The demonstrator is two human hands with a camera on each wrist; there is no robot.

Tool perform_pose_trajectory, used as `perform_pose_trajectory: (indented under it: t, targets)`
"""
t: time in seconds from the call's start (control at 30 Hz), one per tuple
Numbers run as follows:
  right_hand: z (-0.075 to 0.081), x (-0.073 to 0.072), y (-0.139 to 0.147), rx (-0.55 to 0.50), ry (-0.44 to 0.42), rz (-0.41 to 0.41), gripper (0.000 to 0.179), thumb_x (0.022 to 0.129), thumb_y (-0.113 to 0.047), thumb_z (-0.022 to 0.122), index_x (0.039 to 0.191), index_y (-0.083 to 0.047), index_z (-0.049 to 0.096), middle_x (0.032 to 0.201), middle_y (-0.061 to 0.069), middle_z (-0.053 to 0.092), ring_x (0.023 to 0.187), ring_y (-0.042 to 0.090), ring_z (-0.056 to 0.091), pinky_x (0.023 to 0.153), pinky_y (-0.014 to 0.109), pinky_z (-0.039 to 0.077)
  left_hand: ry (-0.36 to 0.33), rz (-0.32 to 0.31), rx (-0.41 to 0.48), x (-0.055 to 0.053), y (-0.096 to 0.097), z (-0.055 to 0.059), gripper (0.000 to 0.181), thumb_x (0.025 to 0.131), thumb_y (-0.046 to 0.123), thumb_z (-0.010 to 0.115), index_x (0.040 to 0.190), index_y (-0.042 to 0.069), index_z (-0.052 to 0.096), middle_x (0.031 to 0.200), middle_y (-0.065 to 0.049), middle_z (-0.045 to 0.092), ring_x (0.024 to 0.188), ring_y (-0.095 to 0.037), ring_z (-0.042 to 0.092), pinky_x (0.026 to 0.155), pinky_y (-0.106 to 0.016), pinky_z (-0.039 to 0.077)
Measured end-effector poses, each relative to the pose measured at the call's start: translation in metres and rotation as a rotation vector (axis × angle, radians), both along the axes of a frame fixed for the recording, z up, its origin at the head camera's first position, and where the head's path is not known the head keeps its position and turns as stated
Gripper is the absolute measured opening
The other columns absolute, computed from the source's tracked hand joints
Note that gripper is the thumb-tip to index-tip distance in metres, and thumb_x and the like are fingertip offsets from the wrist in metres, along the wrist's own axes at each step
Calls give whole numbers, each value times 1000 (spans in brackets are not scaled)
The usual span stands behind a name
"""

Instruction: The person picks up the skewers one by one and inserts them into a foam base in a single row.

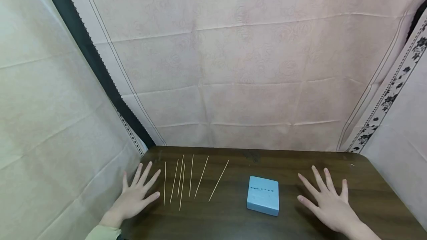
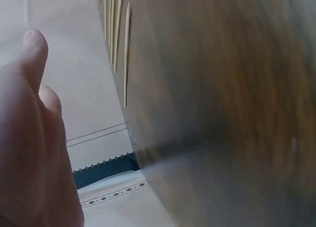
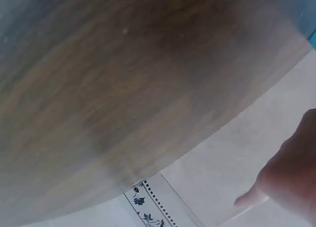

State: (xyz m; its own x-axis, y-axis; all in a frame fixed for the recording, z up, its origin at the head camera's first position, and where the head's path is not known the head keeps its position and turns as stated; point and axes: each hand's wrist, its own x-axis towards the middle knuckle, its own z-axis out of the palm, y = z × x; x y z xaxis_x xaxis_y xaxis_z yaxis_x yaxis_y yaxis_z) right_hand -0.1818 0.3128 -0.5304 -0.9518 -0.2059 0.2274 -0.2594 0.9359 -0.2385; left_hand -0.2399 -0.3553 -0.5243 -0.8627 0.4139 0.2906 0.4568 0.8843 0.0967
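Observation:
My left hand (image 1: 131, 197), fingers spread and straight, is over the left side of the dark wooden table, holding nothing. Just to its right lie several thin wooden sticks (image 1: 191, 175), roughly side by side, the rightmost ones slanting. In the left wrist view a few of these sticks (image 2: 127, 54) show near the table edge, beyond the hand (image 2: 34, 138). A light blue box (image 1: 262, 195) with a dark line of marks on top rests right of the sticks. Further right, my right hand (image 1: 330, 205) is spread with straight fingers, apart from the box and empty.
The brown wooden table (image 1: 227, 221) has rounded far corners. Pale cloth (image 1: 247, 84) hangs behind it, with more cloth at the left (image 1: 66, 140) and right. A dark green strip (image 1: 100, 62) runs down the left cloth; a floral border (image 1: 390, 99) marks the right one.

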Motion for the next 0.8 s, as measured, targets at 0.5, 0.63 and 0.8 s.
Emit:
perform_pose_trajectory:
  t: [0.5, 0.63, 0.8]
  targets:
    - [28, -12, -19, -634, -274, -14, 71, 112, -49, 52, 169, -12, 32, 165, 25, 41, 141, 48, 51, 106, 67, 47, -226, 289, 743, -33, 53, 3, 55, 109, 34, 66, 152, 1, 56, 146, -24, 62, 130, -40, 62, 101, -52, 55]
    - [27, -15, -35, -752, -396, 10, 77, 106, -44, 66, 168, -11, 33, 165, 27, 39, 144, 48, 48, 108, 66, 46, -318, 401, 862, -40, 59, -1, 52, 106, 27, 70, 148, -1, 59, 141, -26, 64, 122, -38, 65, 84, -39, 61]
    - [21, -24, -52, -782, -429, 73, 85, 97, -34, 81, 166, -13, 36, 166, 26, 39, 145, 49, 46, 107, 60, 50, -341, 467, 932, -41, 59, -10, 48, 101, 14, 74, 143, -5, 61, 132, -30, 63, 103, -34, 69, 72, -33, 62]
